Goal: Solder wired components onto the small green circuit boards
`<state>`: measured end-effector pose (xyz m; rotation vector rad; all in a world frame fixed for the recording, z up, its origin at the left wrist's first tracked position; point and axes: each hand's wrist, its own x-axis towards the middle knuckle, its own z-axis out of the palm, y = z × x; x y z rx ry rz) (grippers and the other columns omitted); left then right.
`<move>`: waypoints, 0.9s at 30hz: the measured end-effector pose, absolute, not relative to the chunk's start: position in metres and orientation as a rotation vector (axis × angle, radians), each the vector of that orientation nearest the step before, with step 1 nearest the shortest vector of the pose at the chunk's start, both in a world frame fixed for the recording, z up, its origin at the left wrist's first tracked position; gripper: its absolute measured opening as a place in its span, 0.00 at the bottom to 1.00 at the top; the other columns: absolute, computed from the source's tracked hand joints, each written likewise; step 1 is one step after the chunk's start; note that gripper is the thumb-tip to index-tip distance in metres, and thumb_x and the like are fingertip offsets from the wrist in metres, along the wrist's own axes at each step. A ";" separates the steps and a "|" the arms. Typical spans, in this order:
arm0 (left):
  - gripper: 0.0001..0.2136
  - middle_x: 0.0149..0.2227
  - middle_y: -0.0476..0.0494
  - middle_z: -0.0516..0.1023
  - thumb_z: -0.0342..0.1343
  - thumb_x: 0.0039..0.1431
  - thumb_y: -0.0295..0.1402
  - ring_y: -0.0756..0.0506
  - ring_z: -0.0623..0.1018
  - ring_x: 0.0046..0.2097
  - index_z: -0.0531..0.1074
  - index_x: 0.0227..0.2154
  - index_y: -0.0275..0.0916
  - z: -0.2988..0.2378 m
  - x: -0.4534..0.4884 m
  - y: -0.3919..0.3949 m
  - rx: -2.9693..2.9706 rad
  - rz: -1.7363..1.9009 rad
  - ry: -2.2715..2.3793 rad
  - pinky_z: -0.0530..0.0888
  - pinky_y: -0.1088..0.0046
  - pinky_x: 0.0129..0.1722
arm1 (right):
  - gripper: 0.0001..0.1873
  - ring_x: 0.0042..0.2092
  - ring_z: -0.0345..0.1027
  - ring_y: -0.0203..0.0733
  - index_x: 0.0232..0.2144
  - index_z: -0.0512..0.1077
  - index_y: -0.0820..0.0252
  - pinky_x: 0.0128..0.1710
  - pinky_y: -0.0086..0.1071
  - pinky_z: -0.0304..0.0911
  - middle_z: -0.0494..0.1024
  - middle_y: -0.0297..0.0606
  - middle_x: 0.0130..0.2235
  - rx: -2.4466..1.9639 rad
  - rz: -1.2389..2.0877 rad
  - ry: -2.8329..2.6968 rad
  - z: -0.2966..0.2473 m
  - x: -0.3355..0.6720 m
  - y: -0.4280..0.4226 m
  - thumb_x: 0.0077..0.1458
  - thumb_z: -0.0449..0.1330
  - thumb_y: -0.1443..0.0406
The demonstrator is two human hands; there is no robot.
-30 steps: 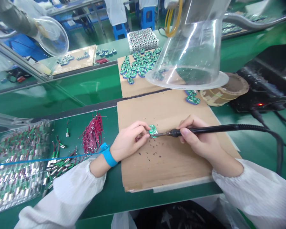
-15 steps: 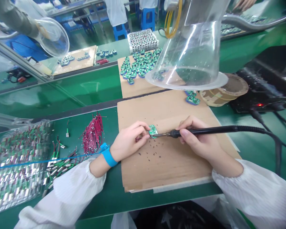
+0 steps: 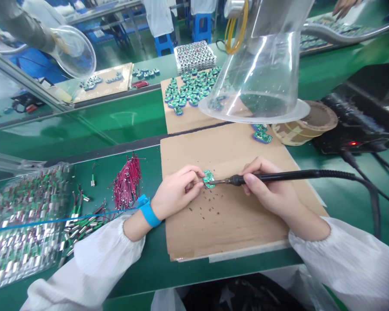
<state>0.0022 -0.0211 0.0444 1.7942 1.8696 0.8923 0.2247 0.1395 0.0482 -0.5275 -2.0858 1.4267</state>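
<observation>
The person's left hand (image 3: 176, 191) is pinching a small green circuit board (image 3: 208, 178), its curled fingers (image 3: 194, 173) gripping the board's left side. The right hand (image 3: 268, 190) is clenching a slim black-handled soldering iron (image 3: 278, 176) like a pen, with the metal tip touching the board. The board is sitting over the middle of a brown cardboard sheet (image 3: 233, 229) speckled with dark spots. A bright blue wrist strap (image 3: 149, 214) is circling the left wrist. To the left, a bundle of thin red wires (image 3: 127, 183) is lying on the green workbench (image 3: 149, 270) beside a clear plastic tray of silver-and-green parts (image 3: 26, 220). Two green boards (image 3: 262, 137) are lying at the sheet's far edge, under a clear funnel-shaped plastic hood (image 3: 256, 73), and many more green boards (image 3: 189, 88) are heaped on a second cardboard sheet (image 3: 178, 123) beyond.
</observation>
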 end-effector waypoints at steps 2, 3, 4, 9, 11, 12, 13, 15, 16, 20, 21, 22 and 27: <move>0.08 0.51 0.47 0.78 0.56 0.68 0.29 0.53 0.75 0.34 0.68 0.30 0.38 0.043 0.002 -0.021 1.793 0.895 1.870 0.69 0.72 0.35 | 0.13 0.24 0.64 0.38 0.33 0.69 0.53 0.24 0.34 0.60 0.71 0.31 0.24 -0.545 1.446 -2.071 0.049 0.225 0.138 0.68 0.59 0.54; 0.09 0.51 0.47 0.78 0.56 0.68 0.29 0.52 0.75 0.34 0.68 0.30 0.38 0.043 0.002 -0.021 1.794 0.895 1.869 0.69 0.72 0.35 | 0.14 0.23 0.64 0.38 0.33 0.69 0.53 0.24 0.34 0.60 0.71 0.31 0.23 -0.560 1.460 -2.049 0.049 0.225 0.138 0.68 0.59 0.53; 0.09 0.51 0.46 0.78 0.56 0.68 0.29 0.52 0.75 0.34 0.68 0.30 0.38 0.043 0.003 -0.021 1.795 0.895 1.867 0.69 0.72 0.35 | 0.14 0.23 0.64 0.38 0.33 0.69 0.53 0.23 0.34 0.60 0.71 0.31 0.23 -0.583 1.468 -2.018 0.050 0.226 0.138 0.67 0.59 0.53; 0.09 0.51 0.45 0.78 0.55 0.68 0.30 0.52 0.75 0.34 0.68 0.30 0.38 0.044 0.002 -0.020 1.799 0.879 1.863 0.69 0.71 0.36 | 0.12 0.24 0.64 0.39 0.35 0.69 0.51 0.25 0.36 0.59 0.70 0.30 0.23 -0.689 1.441 -1.751 0.055 0.225 0.140 0.66 0.61 0.53; 0.09 0.51 0.46 0.78 0.56 0.68 0.31 0.53 0.72 0.31 0.69 0.30 0.38 0.045 0.000 -0.019 1.784 0.882 1.857 0.69 0.72 0.34 | 0.08 0.23 0.62 0.38 0.39 0.69 0.50 0.24 0.34 0.58 0.69 0.29 0.22 -0.679 1.453 -1.705 0.055 0.223 0.140 0.68 0.60 0.55; 0.08 0.51 0.46 0.78 0.56 0.68 0.31 0.54 0.71 0.29 0.69 0.30 0.38 0.046 -0.001 -0.019 1.772 0.888 1.847 0.69 0.72 0.34 | 0.07 0.23 0.62 0.37 0.42 0.70 0.50 0.24 0.34 0.58 0.68 0.28 0.23 -0.666 1.456 -1.722 0.054 0.223 0.140 0.69 0.59 0.55; 0.08 0.51 0.47 0.78 0.57 0.67 0.31 0.54 0.69 0.28 0.70 0.30 0.38 0.046 -0.002 -0.019 1.758 0.899 1.832 0.69 0.72 0.33 | 0.08 0.23 0.63 0.37 0.44 0.71 0.51 0.24 0.33 0.59 0.69 0.28 0.23 -0.645 1.457 -1.760 0.053 0.222 0.140 0.70 0.58 0.56; 0.08 0.51 0.47 0.78 0.58 0.67 0.31 0.55 0.68 0.27 0.71 0.30 0.38 0.046 -0.003 -0.017 1.731 0.927 1.776 0.70 0.73 0.33 | 0.10 0.25 0.68 0.37 0.46 0.73 0.53 0.25 0.32 0.64 0.73 0.30 0.26 -0.591 1.439 -1.887 0.049 0.219 0.139 0.71 0.56 0.56; 0.08 0.50 0.47 0.78 0.58 0.66 0.31 0.55 0.68 0.27 0.71 0.30 0.37 0.045 -0.003 -0.016 1.724 0.936 1.737 0.71 0.73 0.33 | 0.10 0.27 0.71 0.38 0.46 0.73 0.53 0.28 0.33 0.67 0.75 0.32 0.29 -0.562 1.418 -1.974 0.047 0.217 0.139 0.71 0.55 0.57; 0.06 0.50 0.43 0.78 0.62 0.65 0.35 0.52 0.76 0.33 0.76 0.35 0.38 0.045 -0.011 -0.011 1.731 1.023 1.757 0.75 0.73 0.37 | 0.10 0.46 0.77 0.49 0.49 0.72 0.53 0.48 0.43 0.72 0.80 0.42 0.46 -0.334 1.134 -2.376 0.044 0.198 0.145 0.67 0.59 0.62; 0.07 0.51 0.41 0.76 0.62 0.65 0.36 0.51 0.77 0.36 0.77 0.38 0.38 0.046 -0.018 -0.013 1.738 1.050 1.843 0.76 0.73 0.38 | 0.12 0.50 0.76 0.51 0.51 0.70 0.52 0.51 0.45 0.70 0.78 0.43 0.49 -0.241 1.085 -2.437 0.045 0.191 0.146 0.65 0.60 0.63; 0.08 0.53 0.40 0.75 0.62 0.65 0.37 0.50 0.77 0.37 0.77 0.42 0.39 0.047 -0.029 -0.018 1.735 1.070 1.963 0.76 0.72 0.39 | 0.14 0.52 0.75 0.53 0.53 0.69 0.52 0.53 0.46 0.70 0.77 0.43 0.51 -0.148 1.063 -2.481 0.045 0.185 0.147 0.65 0.59 0.65; 0.09 0.50 0.41 0.73 0.59 0.68 0.37 0.49 0.76 0.39 0.74 0.46 0.39 0.065 -0.109 -0.096 1.291 1.007 2.815 0.76 0.70 0.44 | 0.17 0.49 0.75 0.52 0.56 0.65 0.48 0.48 0.46 0.71 0.76 0.43 0.50 0.036 1.038 -2.619 0.036 0.170 0.147 0.67 0.53 0.67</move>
